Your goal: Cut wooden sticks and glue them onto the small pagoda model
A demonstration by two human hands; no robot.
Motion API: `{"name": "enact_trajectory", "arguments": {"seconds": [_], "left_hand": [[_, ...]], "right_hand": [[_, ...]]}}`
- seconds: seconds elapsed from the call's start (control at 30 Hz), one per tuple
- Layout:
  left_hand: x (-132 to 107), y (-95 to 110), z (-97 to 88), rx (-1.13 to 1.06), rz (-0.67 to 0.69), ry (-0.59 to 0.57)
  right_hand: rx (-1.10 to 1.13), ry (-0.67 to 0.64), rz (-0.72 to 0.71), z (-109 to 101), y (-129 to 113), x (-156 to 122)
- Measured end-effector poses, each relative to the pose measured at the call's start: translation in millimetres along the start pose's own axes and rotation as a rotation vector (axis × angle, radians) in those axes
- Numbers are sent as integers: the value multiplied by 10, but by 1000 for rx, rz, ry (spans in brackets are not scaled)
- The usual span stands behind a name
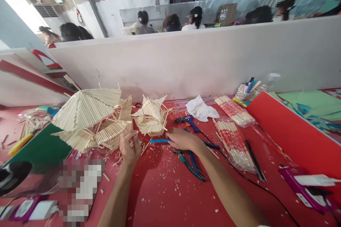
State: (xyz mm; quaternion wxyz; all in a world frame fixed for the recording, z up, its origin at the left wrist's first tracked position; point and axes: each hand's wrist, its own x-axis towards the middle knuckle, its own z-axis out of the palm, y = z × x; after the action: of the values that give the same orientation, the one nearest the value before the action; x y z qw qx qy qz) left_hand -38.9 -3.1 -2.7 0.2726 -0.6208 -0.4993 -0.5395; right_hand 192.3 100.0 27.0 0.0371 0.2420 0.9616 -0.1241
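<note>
My left hand [129,146] is closed in a pinch, with the pale end of what looks like a short piece of wooden stick [137,132] at its fingertips. Just beyond stands a small pavilion model [151,117] built of wooden sticks, with a pointed star-like roof. A larger stick-built pavilion [87,110] is to its left. My right hand [182,139] has its fingers closed on a slim blue tool [159,141] lying level in front of the small model; its kind is unclear. Green-and-blue-handled pliers [190,165] lie below my right wrist.
A blue glue gun [189,122], crumpled tissue [201,108] and packs of wooden chopsticks [234,145] lie on the right, near a black knife-like tool [255,159]. A cable crosses the red table [165,202], which is strewn with offcuts. A white partition [186,60] stands behind.
</note>
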Motion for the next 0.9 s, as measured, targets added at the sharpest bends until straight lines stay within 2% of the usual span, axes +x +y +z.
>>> {"name": "enact_trajectory", "arguments": {"seconds": [0.23, 0.4, 0.63, 0.77, 0.9], "left_hand": [[-5, 14, 7, -34, -27, -28], [-55, 43, 50, -97, -26, -57], [-77, 82, 83, -117, 9, -100], [-96, 92, 95, -122, 10, -117], [-112, 103, 107, -101, 19, -136]], "right_hand": [[289, -31, -51, -169, 145, -174], [474, 99, -113, -205, 262, -206], [828, 284, -43, -246, 458, -304], [1033, 361, -133, -237, 534, -354], [1157, 366, -214, -249, 511, -388]]}}
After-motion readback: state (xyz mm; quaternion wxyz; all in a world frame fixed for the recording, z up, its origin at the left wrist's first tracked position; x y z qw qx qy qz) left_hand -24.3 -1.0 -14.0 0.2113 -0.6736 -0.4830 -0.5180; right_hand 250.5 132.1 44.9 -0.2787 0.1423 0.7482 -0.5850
